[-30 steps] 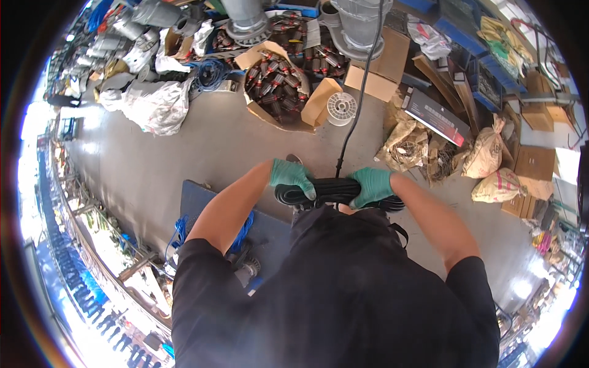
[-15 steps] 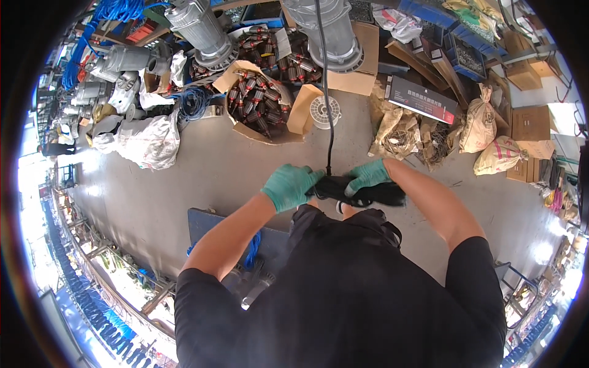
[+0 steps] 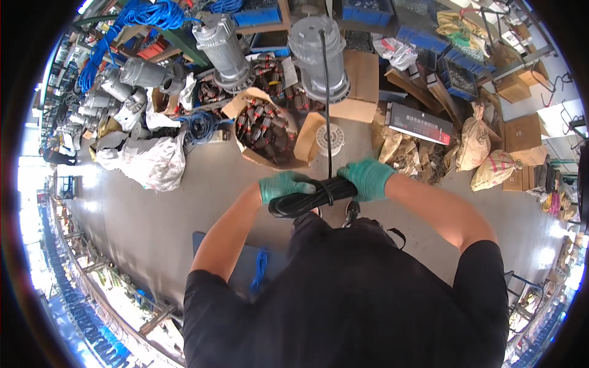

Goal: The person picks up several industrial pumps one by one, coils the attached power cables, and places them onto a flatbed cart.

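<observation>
A grey concrete floor (image 3: 153,208) runs through a crowded workshop, with shelving along the left rim and stock piled against the far side. Two large grey pumps (image 3: 319,52) stand upright at the top of the view, and several more grey motors lie in a heap to their left. One open cardboard box (image 3: 270,132) of dark red-and-black parts sits on the floor, with one white spool (image 3: 329,140) just beside it. Two tied sacks (image 3: 488,156) rest at the right, near a long black box (image 3: 420,124). A blue hose (image 3: 123,24) hangs coiled at the upper left, and a crumpled white bag (image 3: 153,162) lies on the floor below it.

Both hands wear green gloves. The left hand (image 3: 283,186) is closed around one end of a bundle of black cable (image 3: 313,197), and the right hand (image 3: 368,178) is closed around the other end. The bundle is held level in front of the chest, and one strand rises from it straight to the nearer pump.
</observation>
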### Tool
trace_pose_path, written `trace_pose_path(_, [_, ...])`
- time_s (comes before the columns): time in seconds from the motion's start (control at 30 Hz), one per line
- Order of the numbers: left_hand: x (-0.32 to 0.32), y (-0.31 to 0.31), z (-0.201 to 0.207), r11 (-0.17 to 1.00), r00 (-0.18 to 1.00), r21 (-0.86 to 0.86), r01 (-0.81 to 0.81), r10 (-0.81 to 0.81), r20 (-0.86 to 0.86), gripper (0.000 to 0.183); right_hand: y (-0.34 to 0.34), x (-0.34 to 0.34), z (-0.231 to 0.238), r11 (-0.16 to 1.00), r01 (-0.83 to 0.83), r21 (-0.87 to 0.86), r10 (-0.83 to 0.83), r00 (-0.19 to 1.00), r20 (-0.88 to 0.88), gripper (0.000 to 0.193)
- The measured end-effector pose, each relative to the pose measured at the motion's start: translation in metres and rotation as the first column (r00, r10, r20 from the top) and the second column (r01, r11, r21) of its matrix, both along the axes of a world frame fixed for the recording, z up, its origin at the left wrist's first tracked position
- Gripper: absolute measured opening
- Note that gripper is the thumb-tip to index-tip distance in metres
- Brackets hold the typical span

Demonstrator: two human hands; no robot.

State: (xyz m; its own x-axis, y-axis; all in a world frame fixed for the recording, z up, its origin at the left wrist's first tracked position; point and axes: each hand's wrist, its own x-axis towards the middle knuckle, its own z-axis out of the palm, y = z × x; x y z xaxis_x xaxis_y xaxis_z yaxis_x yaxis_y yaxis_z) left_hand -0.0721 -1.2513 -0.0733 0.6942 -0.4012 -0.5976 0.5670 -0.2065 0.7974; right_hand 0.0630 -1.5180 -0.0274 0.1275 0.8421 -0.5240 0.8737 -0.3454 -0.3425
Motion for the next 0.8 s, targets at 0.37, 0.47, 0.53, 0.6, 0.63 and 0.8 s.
trace_pose_path(0.37, [0.036, 0.002, 0.038, 0.348, 0.248, 0.813, -0.466, -0.832, 0.497, 0.069, 0.026, 0.059, -0.007, 0.728, 0.089, -0.68, -0.685, 0.069, -0.725, 0.059])
trace_pose_path(0.47, [0.066, 0.01, 0.05, 0.492, 0.414, 0.868, -0.061, -0.779, 0.471, 0.055, 0.036, 0.05, 0.017, 0.742, 0.258, -0.619, -0.67, 0.302, -0.678, 0.062])
trace_pose_path(0.53, [0.087, 0.013, 0.079, 0.555, 0.548, 0.792, 0.254, -0.758, 0.354, 0.048, 0.039, 0.042, 0.068, 0.894, 0.373, -0.247, -0.436, 0.848, -0.3, 0.073])
trace_pose_path(0.6, [0.102, 0.038, 0.061, 0.694, 0.682, 0.601, 0.396, -0.661, 0.313, 0.048, 0.053, 0.02, 0.098, 0.978, 0.208, -0.029, -0.201, 0.967, 0.158, 0.081])
trace_pose_path(0.63, [0.116, 0.043, 0.055, 0.752, 0.733, 0.478, 0.453, -0.62, 0.28, 0.048, 0.052, 0.009, 0.095, 0.972, 0.233, 0.043, -0.234, 0.918, 0.319, 0.078])
trace_pose_path(0.8, [0.147, 0.053, 0.065, 0.86, 0.86, -0.162, 0.484, -0.502, -0.096, 0.058, 0.054, 0.027, 0.07, 0.96, 0.251, 0.126, -0.28, 0.837, 0.47, 0.066])
